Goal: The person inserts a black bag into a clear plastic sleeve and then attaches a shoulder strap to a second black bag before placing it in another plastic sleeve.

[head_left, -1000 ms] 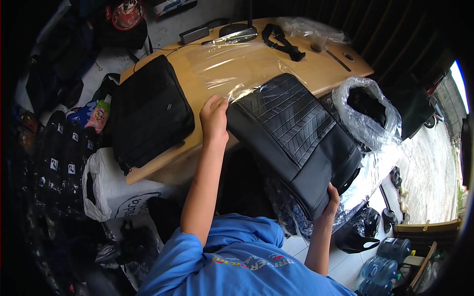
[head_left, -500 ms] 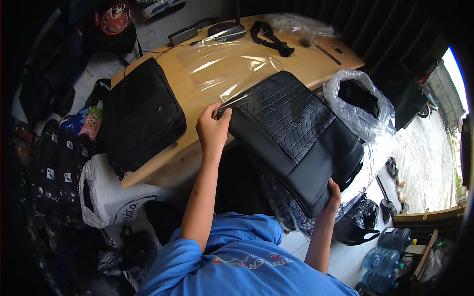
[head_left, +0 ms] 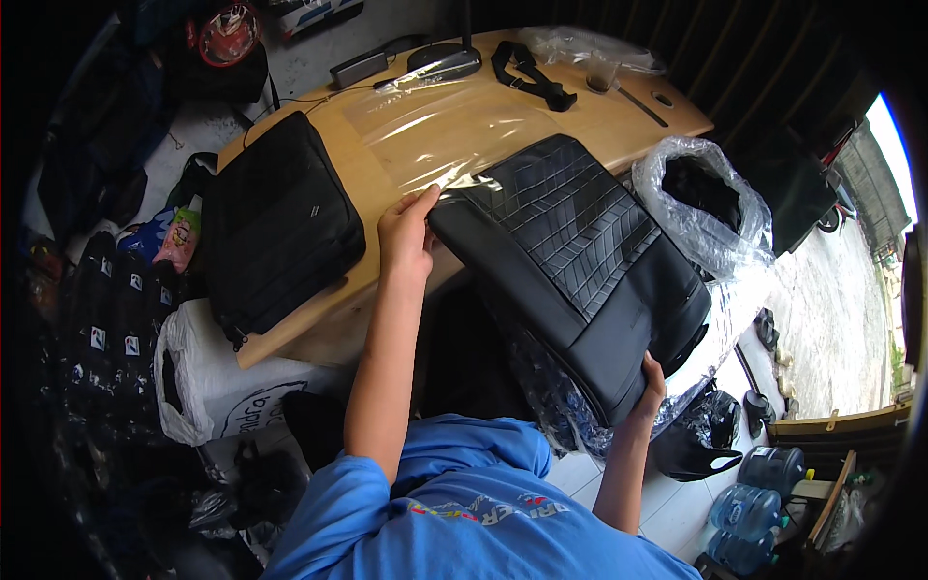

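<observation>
Here, patterned bag (head_left: 590, 242) by wooden table (head_left: 623, 126), tiled floor (head_left: 681, 505).

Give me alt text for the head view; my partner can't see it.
A black leather-look bag with a patterned panel is held by the bare left hand at its left corner and the bare right hand at its lower edge. Beyond it, clear plastic film lies on a brown wooden table, with a black fabric case at the left.

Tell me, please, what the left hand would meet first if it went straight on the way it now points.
The left hand points up and rightward, so it would probably first meet the clear plastic film at the left corner of the black bag, though depth there is unclear.
</observation>
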`<state>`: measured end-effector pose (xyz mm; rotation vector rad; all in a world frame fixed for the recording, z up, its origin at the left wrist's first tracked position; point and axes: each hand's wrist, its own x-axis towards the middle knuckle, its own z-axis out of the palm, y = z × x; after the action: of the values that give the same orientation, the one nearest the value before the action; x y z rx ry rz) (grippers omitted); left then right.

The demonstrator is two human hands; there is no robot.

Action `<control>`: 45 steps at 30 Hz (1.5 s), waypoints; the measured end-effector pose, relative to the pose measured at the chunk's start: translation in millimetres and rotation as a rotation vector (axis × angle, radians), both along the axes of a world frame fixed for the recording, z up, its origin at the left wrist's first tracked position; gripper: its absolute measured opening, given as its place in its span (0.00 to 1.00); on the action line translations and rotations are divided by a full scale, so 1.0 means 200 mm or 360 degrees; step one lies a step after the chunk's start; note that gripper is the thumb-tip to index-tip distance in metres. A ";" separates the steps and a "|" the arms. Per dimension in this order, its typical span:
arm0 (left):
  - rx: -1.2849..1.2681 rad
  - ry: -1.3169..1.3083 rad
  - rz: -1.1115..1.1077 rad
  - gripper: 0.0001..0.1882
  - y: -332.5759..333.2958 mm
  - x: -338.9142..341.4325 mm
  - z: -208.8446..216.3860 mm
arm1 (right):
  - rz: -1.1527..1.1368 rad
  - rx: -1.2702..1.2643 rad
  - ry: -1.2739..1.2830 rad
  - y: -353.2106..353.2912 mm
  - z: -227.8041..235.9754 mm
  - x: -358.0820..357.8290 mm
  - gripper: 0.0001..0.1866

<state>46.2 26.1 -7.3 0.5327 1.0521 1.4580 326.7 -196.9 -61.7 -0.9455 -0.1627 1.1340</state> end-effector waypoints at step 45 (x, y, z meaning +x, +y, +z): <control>0.0686 0.0661 -0.0226 0.11 0.04 -0.10 -0.03 | -0.0186 -0.0072 -0.0063 0.10 -0.01 -0.10 0.17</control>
<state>26.2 34.5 -13.6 1.2357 0.9889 1.4849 306.4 -176.0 -63.9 -1.0053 -0.1129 1.0151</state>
